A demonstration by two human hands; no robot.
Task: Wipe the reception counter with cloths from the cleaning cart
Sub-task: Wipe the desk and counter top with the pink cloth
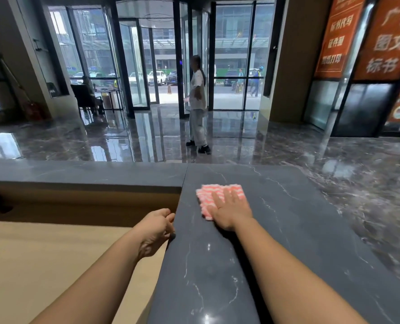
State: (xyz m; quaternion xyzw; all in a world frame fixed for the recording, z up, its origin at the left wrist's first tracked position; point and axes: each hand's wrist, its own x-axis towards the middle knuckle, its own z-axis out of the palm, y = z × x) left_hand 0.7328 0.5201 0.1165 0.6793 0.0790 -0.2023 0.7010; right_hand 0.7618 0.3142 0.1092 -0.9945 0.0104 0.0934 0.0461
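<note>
Pink-and-white striped cloth (208, 195), nubbly and folded, pressed flat on dark veined worktop (287, 230) under flat-fingered right hand (232, 212); left hand (156, 228) curled round worktop edge.

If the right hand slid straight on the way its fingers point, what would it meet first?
Nothing, it seems: past the right hand and pink striped cloth lies bare counter to its far edge.

Right hand (231, 211) lay flat on a pink-and-white striped cloth (211, 195), pressing it to the dark marble desk (287, 230). Left hand (156, 230) curled over the desk's inner edge, above a lower wooden surface (54, 253). Beyond, a person (197, 90) in pale clothes stood on the glossy floor (100, 141) by the revolving door (147, 66).
</note>
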